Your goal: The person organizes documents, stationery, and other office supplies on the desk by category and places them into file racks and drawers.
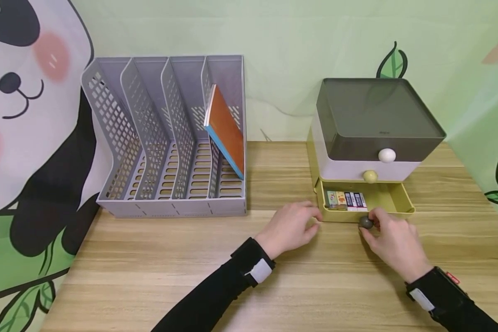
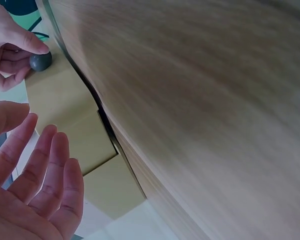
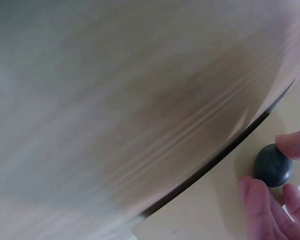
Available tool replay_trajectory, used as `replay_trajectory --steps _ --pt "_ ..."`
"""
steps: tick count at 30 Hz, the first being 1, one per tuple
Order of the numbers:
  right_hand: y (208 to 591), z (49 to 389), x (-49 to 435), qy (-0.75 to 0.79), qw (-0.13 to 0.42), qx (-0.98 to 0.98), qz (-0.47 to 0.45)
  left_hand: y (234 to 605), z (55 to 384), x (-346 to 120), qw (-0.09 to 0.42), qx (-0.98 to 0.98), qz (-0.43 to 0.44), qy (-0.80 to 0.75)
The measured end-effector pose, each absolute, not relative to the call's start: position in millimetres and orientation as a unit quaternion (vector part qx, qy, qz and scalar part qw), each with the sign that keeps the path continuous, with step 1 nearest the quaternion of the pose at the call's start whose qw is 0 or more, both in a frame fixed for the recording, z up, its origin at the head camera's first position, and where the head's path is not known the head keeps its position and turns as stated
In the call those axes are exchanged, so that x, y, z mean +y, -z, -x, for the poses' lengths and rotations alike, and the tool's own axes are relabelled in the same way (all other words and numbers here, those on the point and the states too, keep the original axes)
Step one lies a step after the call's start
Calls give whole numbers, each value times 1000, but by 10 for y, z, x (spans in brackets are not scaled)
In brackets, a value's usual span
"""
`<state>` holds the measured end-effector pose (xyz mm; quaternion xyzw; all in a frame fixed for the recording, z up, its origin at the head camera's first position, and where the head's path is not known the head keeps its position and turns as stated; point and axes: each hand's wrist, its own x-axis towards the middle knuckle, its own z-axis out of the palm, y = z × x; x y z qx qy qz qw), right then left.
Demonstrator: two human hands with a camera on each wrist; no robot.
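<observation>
A three-tier desktop drawer unit (image 1: pixel 382 108) stands at the right, with its lowest yellow drawer (image 1: pixel 392 197) pulled out. Several small printed boxes (image 1: pixel 345 201) lie in the left part of that drawer. My right hand (image 1: pixel 392 237) pinches the dark round knob (image 3: pixel 273 165) on the drawer's front between thumb and fingers. Beside the drawer's front left corner is my left hand (image 1: pixel 291 228), its fingers loosely bent and holding nothing. In the left wrist view its palm and fingers (image 2: pixel 42 165) face the yellow side of the unit; whether they touch it I cannot tell.
A grey file rack (image 1: pixel 172 207) with several slots stands at the left. An orange and blue book (image 1: pixel 226 131) leans in its rightmost slot. White (image 1: pixel 387 155) and yellow (image 1: pixel 370 176) knobs sit on the upper drawers. A printed cloth (image 1: pixel 282 60) hangs behind the wooden table (image 1: pixel 149 258).
</observation>
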<state>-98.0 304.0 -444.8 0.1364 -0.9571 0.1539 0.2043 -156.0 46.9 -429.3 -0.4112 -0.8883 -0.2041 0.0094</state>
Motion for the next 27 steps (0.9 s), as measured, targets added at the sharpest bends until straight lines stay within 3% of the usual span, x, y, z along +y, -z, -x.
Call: replay_trajectory --steps 27 --pt "4350 1344 3097 -142 158 -971 -110 4311 1565 480 14 -888 412 206"
